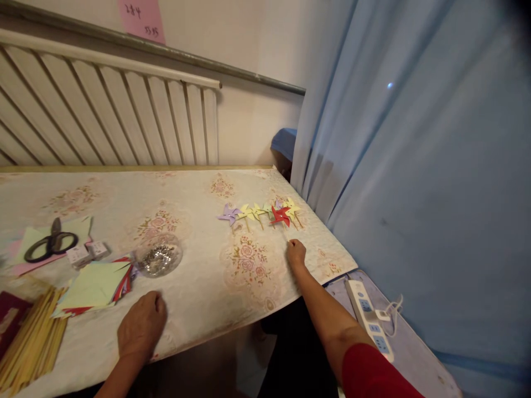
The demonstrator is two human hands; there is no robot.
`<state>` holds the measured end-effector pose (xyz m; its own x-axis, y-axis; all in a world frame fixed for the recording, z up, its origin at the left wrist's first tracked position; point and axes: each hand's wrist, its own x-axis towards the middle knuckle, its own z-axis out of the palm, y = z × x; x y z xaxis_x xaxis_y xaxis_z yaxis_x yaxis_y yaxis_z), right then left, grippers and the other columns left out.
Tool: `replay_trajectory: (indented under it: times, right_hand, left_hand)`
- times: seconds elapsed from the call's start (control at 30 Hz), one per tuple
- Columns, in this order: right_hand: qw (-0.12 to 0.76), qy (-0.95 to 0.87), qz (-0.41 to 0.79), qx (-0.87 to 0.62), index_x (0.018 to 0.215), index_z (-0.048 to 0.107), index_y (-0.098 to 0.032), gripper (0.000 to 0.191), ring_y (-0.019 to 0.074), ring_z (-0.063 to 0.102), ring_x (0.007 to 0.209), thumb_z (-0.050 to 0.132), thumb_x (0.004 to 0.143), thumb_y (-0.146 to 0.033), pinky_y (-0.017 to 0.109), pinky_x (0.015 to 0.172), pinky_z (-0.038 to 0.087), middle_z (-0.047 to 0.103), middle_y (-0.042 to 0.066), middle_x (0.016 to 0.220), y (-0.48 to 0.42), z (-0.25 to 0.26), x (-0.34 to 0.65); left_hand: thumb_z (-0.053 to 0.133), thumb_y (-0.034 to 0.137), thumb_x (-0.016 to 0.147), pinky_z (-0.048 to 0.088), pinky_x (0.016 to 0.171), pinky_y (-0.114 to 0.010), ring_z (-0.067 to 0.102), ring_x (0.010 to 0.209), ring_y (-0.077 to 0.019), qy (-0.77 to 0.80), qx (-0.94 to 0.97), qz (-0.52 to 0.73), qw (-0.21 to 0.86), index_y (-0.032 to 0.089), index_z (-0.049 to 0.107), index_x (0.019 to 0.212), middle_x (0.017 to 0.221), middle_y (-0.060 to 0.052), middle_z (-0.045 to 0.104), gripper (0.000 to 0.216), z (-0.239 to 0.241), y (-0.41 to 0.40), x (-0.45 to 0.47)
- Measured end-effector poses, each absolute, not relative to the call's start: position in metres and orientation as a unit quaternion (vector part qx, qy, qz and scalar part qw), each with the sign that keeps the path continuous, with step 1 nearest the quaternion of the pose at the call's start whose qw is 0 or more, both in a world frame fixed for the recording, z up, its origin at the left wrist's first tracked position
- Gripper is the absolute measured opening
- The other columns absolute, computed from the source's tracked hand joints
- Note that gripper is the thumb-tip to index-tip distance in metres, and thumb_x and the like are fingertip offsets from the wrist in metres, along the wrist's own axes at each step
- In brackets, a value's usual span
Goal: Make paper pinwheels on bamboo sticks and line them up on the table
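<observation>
My right hand (296,254) reaches far right across the table and pinches the lower end of the thin stick of a red paper pinwheel (280,215). That pinwheel lies in a row with a purple pinwheel (229,214) and several yellow pinwheels (254,212). My left hand (141,327) rests on the floral tablecloth (194,287) near the front edge, fingers curled under, nothing visible in it. It is just below a clear bowl of small shiny pieces (160,257) and a stack of coloured paper squares (96,284).
Black scissors (52,242) lie on paper at the left, beside two small white boxes (86,254). A bundle of wooden sticks (33,337) sits at the front left. A radiator (108,116) lines the wall, a blue curtain (415,166) hangs right, a power strip (368,318) lies below.
</observation>
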<state>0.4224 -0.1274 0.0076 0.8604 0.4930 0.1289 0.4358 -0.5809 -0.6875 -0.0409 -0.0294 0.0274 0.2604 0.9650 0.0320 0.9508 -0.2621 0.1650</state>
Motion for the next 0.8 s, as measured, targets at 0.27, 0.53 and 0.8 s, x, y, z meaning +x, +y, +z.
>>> replay_trajectory:
  times: [0.27,0.53,0.8]
  right_hand:
    - [0.331,-0.253,0.015,-0.909,0.094,0.075,-0.014,0.030,0.0201,0.062,0.085,0.047,0.086,-0.020,0.026,0.076,0.040,0.073,0.012,0.094,-0.104,0.006,0.437]
    - [0.291,-0.249,0.005,-0.924,0.098,0.075,-0.014,0.029,0.0212,0.062,0.086,0.048,0.089,-0.020,0.028,0.073,0.039,0.072,0.014,0.096,-0.092,0.009,0.445]
    - [0.262,-0.253,-0.007,-0.931,0.100,0.073,-0.015,0.030,0.0204,0.062,0.088,0.045,0.093,-0.020,0.028,0.072,0.038,0.070,0.014,0.100,-0.081,0.006,0.448]
  left_hand:
    - [0.027,0.036,0.097,0.039,0.070,-0.035,0.064,0.091,-0.0277,0.609,0.788,0.061,0.066,0.019,0.060,0.097,0.100,-0.013,0.069,0.037,0.025,-0.028,-0.042]
    - [0.025,0.037,0.097,0.040,0.070,-0.036,0.065,0.091,-0.0284,0.613,0.786,0.057,0.062,0.020,0.059,0.097,0.100,-0.013,0.069,0.037,0.023,-0.027,-0.042]
    - [0.026,0.038,0.097,0.042,0.073,-0.037,0.065,0.096,-0.0293,0.618,0.782,0.050,0.067,0.020,0.059,0.101,0.105,-0.013,0.069,0.038,0.020,-0.025,-0.044]
